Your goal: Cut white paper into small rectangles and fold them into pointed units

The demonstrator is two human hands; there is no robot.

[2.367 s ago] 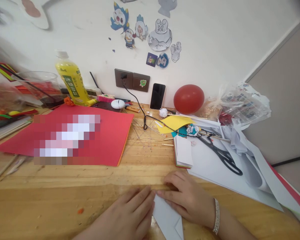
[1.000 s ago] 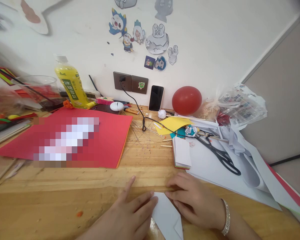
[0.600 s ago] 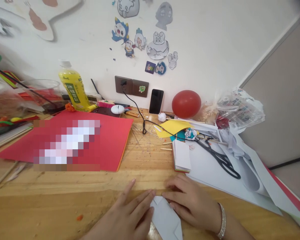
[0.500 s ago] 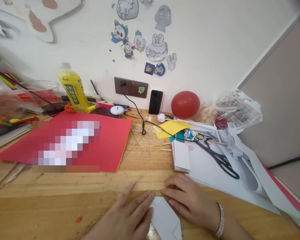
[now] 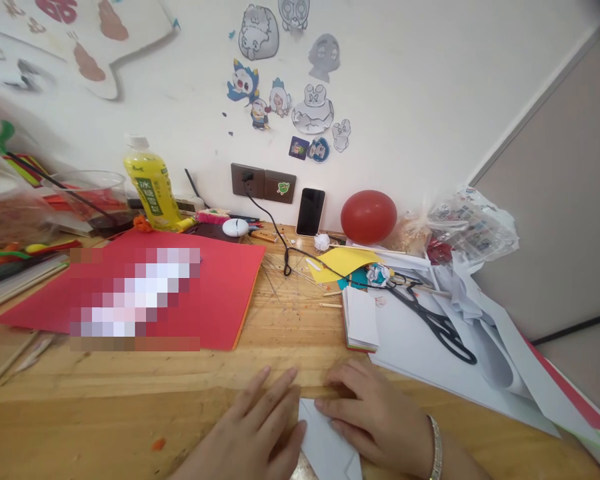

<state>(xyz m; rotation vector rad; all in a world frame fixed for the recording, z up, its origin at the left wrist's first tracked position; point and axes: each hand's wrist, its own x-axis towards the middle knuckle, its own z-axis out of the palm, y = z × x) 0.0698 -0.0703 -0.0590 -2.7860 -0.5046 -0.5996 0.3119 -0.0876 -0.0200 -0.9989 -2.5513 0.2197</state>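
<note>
A folded white sheet of paper [image 5: 325, 443] lies on the wooden table at the bottom centre, with crease lines and a folded corner showing. My left hand [image 5: 260, 427] rests along its left side, fingers stretched out and the thumb touching the paper's edge. From the right, my right hand [image 5: 375, 413] lies with its fingertips on the paper's upper right part, fingers extended and slightly bent. A sparkling bracelet [image 5: 435, 447] circles my right wrist. The lower end of the paper runs out of view.
Beyond my hands stands a stack of small paper sheets [image 5: 361, 319]. Black-handled scissors [image 5: 440, 330] lie on white sheets to the right. Red paper [image 5: 220, 300] covers the left. At the wall are a yellow bottle [image 5: 153, 187], a phone [image 5: 311, 212] and a red balloon [image 5: 369, 217].
My right hand has shifted left so its fingers now lie over the folded paper's right side. My left fingers have spread and lifted slightly off the paper's top. The camera has tilted up a little.
</note>
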